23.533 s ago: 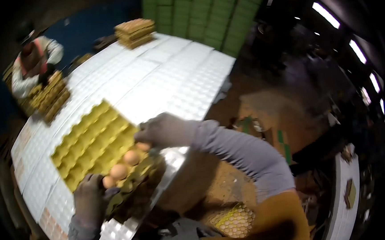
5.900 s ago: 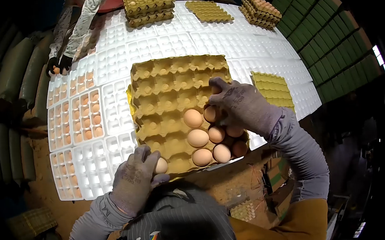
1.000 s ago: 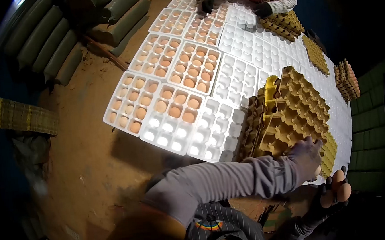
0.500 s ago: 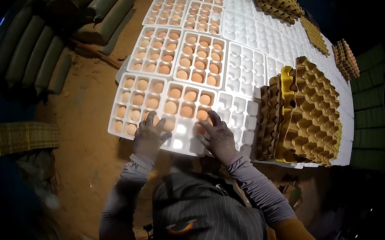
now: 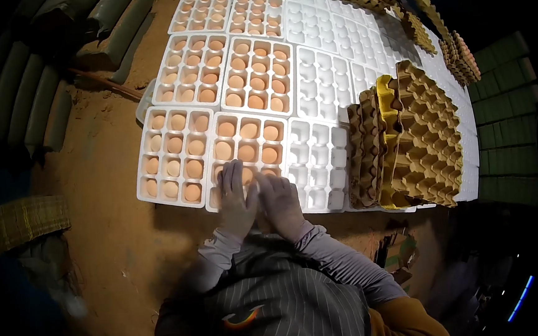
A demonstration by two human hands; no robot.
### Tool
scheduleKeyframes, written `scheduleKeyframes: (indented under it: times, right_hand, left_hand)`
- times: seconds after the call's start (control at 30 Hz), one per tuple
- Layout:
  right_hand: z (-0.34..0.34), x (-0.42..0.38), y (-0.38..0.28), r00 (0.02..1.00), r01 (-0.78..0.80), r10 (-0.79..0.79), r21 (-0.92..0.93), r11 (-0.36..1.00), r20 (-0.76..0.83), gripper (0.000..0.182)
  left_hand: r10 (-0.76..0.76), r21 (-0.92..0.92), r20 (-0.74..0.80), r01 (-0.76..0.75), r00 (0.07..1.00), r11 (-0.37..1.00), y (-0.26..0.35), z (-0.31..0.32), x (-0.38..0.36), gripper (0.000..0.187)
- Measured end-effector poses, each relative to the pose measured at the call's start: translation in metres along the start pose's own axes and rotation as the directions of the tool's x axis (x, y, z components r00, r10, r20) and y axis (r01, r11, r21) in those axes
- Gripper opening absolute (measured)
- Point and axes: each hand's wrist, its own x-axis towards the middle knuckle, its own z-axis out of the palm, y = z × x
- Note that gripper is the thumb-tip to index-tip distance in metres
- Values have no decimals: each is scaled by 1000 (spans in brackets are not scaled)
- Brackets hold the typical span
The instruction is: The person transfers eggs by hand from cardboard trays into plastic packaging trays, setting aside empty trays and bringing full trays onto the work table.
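My left hand (image 5: 237,198), in a thin pale glove, lies over the near-left part of a white foam egg tray (image 5: 212,197), its fingers stretched forward. Beside it and almost touching is my right hand (image 5: 280,203), over the tray's near-right part, its fingers blurred and partly hidden. A brown egg (image 5: 247,174) sits in a cup between my fingertips. Whether an egg is under either palm is hidden. More brown eggs (image 5: 247,152) fill the cups beyond. To the left stands a tray full of eggs (image 5: 174,145); to the right, an egg tray with bare cups (image 5: 316,163).
Stacked brown cardboard egg trays (image 5: 426,135), with a yellow one among them, stand at the right. Further foam trays (image 5: 322,80) cover the table, the left ones holding eggs. Filled sacks (image 5: 11,98) lie at the far left; green bundles (image 5: 505,114) stand at the right.
My hands have come together over the near end of the second tray, the left moving right and the right moving left. An egg now shows in its middle column, where a cup was bare.
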Motion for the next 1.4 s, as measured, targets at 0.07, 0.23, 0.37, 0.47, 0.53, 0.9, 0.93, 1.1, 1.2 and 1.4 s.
scheduleKeyframes:
  times: [0.07, 0.23, 0.37, 0.47, 0.53, 0.9, 0.93, 1.1, 1.2, 1.4]
  right_hand:
    - [-46, -1, -10, 995, -103, 102, 79, 991, 15, 48]
    - [-196, -42, 25, 912, -152, 147, 18, 988, -384, 48]
    - [-323, -75, 108, 633, -568, 337, -123, 814, -697, 52]
    - [-358, -141, 265, 493, -742, 594, 50, 669, -635, 49]
    - [-383, -138, 263, 526, -760, 841, 373, 532, -129, 45]
    - [-462, -207, 368, 530, -232, 801, 861, 452, -278, 33]
    - [-469, -226, 389, 433, -318, 829, 801, 508, -354, 36]
    - [-422, -285, 504, -99, -110, 815, 821, 561, -571, 45]
    - [-384, -272, 520, -288, 29, 828, 860, 509, -481, 52]
    - [-338, -277, 517, -161, 90, 939, 943, 321, -304, 74]
  left_hand:
    - [28, 180, 37, -35, 999, 983, -3, 4, -1, 61]
    - [-77, -531, 106, 122, 991, 839, 51, -13, 35, 55]
    - [155, -761, 442, 278, 883, 586, 154, 1, 81, 56]
    - [437, -560, 321, -203, 841, 803, 189, 65, 87, 54]
    - [409, -480, 414, -187, 814, 857, 218, 75, 82, 59]
    - [417, -405, 295, -283, 860, 869, 429, 102, 75, 82]
    - [407, -377, 255, -297, 877, 877, 440, 113, 75, 80]
    - [176, -461, 61, -129, 982, 878, 457, 143, 69, 69]
    - [78, -341, -33, -85, 996, 936, 437, 140, 65, 58]
    - [-55, -246, -120, 24, 991, 969, 402, 123, 62, 54]
